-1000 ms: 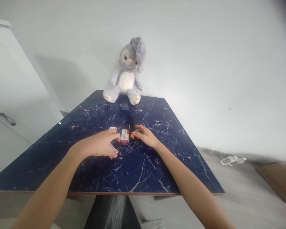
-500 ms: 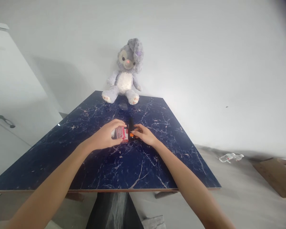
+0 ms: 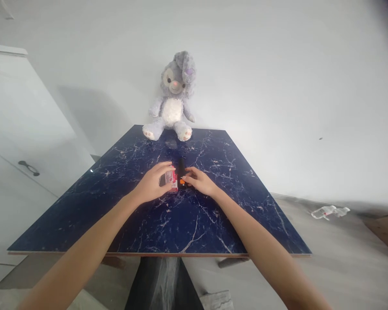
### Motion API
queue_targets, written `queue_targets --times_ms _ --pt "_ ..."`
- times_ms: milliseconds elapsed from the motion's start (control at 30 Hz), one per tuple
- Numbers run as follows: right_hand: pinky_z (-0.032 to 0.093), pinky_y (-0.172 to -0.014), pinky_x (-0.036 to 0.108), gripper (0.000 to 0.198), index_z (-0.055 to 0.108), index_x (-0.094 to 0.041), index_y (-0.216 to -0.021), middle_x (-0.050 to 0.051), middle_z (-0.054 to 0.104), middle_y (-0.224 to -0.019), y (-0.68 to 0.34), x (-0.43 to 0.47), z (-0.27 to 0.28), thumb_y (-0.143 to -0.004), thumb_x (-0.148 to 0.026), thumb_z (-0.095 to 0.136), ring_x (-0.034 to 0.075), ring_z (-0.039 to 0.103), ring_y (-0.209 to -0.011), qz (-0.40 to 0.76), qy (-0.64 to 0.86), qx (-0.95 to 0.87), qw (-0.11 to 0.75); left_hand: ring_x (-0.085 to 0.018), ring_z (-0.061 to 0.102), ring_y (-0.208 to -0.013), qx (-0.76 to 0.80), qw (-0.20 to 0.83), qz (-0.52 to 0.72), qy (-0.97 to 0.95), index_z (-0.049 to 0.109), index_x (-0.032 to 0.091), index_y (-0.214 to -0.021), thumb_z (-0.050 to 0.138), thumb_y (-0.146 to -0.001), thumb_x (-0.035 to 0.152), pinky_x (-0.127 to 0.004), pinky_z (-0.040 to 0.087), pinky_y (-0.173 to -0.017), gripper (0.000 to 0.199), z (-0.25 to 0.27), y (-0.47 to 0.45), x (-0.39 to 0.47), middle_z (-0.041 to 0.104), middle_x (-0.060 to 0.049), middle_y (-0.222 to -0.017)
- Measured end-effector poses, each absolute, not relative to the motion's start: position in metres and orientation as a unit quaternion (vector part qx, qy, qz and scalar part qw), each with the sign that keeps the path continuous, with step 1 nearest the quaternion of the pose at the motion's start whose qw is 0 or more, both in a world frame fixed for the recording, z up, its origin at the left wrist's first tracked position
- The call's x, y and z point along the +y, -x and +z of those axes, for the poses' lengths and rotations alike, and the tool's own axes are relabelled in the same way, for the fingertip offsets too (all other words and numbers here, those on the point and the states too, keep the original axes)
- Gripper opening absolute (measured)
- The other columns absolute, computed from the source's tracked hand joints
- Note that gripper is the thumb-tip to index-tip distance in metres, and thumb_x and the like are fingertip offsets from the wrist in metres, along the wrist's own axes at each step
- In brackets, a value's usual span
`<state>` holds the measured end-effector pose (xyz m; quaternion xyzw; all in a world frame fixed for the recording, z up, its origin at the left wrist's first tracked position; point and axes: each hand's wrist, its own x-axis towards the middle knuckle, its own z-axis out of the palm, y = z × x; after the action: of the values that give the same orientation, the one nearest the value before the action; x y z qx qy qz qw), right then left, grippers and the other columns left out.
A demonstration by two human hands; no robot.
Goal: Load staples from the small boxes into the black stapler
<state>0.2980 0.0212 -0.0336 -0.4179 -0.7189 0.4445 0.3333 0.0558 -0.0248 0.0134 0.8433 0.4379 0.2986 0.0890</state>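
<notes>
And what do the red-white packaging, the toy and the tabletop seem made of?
Packaging: probably cardboard, from its flat printed faces; finish unclear. Toy: plush, with fuzzy pile. Tabletop: glossy, from reflections; white veins suggest stone or printed laminate.

The single head view looks forward and down from just behind the near edge of the table (image 3: 148, 232) — close, yet taking in its full top and the wall (image 3: 261, 86) beyond.

Red-and-white cardboard boxes (image 3: 172, 176) were at nine o'clock from the black-and-orange elongated object (image 3: 181, 170), the grey plush toy (image 3: 172, 110) at twelve.
</notes>
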Motion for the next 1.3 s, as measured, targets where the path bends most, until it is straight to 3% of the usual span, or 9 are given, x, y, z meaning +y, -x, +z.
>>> queue_targets --times_ms 200,367,567,967,1067,1300 --pt "0.053 -0.077 0.032 0.046 0.054 -0.022 -0.126 0.003 0.072 -0.096 -0.2978 0.0203 -0.0322 -0.089 -0.047 0.064 0.016 0.067 -0.076 0.439 0.420 -0.722 0.331 -0.028 0.054 -0.127 0.430 0.107 0.366 -0.818 0.057 0.025 -0.123 0.063 -0.082 0.030 -0.045 0.044 -0.107 0.042 0.0194 -0.0587 -0.0291 0.056 -0.008 -0.136" --pt "0.052 -0.074 0.031 0.046 0.055 -0.022 -0.125 0.003 0.072 -0.096 -0.2968 0.0196 -0.0296 -0.088 -0.047 0.065 0.016 0.067 -0.074 0.439 0.424 -0.718 0.333 -0.025 0.059 -0.120 0.422 0.211 0.440 -0.764 0.049 0.024 -0.107 0.067 -0.077 0.031 -0.044 0.049 -0.101 0.036 0.0144 -0.0582 -0.0260 0.054 -0.010 -0.131" --pt "0.052 -0.073 0.031 0.044 0.056 -0.022 -0.124 0.003 0.072 -0.095 -0.2976 0.0195 -0.0299 -0.089 -0.047 0.065 0.016 0.066 -0.073 0.435 0.417 -0.723 0.339 -0.028 0.056 -0.123 0.442 0.238 0.438 -0.746 0.044 0.023 -0.094 0.068 -0.075 0.032 -0.046 0.046 -0.101 0.032 0.0164 -0.0547 -0.0247 0.054 -0.011 -0.136" --pt "0.052 -0.073 0.031 0.046 0.057 -0.024 -0.123 0.002 0.073 -0.094 -0.2977 0.0195 -0.0284 -0.087 -0.051 0.066 0.017 0.067 -0.078 0.420 0.432 -0.724 0.336 -0.027 0.057 -0.126 0.389 0.324 0.459 -0.730 0.038 0.026 -0.103 0.065 -0.076 0.029 -0.044 0.051 -0.097 0.038 0.0096 -0.0551 -0.0236 0.048 -0.011 -0.142" --pt "0.053 -0.074 0.032 0.045 0.058 -0.024 -0.124 0.002 0.073 -0.095 -0.2980 0.0200 -0.0294 -0.088 -0.049 0.066 0.017 0.067 -0.078 0.425 0.425 -0.723 0.339 -0.027 0.057 -0.126 0.400 0.304 0.447 -0.741 0.039 0.025 -0.100 0.063 -0.077 0.031 -0.045 0.050 -0.097 0.033 0.0114 -0.0539 -0.0246 0.051 -0.012 -0.140" --pt "0.053 -0.075 0.033 0.045 0.057 -0.024 -0.124 0.003 0.073 -0.095 -0.2981 0.0210 -0.0303 -0.088 -0.049 0.066 0.017 0.067 -0.076 0.436 0.418 -0.720 0.342 -0.027 0.058 -0.120 0.453 0.123 0.381 -0.796 0.047 0.024 -0.108 0.063 -0.077 0.025 -0.044 0.047 -0.099 0.035 0.0160 -0.0616 -0.0320 0.055 -0.010 -0.136"
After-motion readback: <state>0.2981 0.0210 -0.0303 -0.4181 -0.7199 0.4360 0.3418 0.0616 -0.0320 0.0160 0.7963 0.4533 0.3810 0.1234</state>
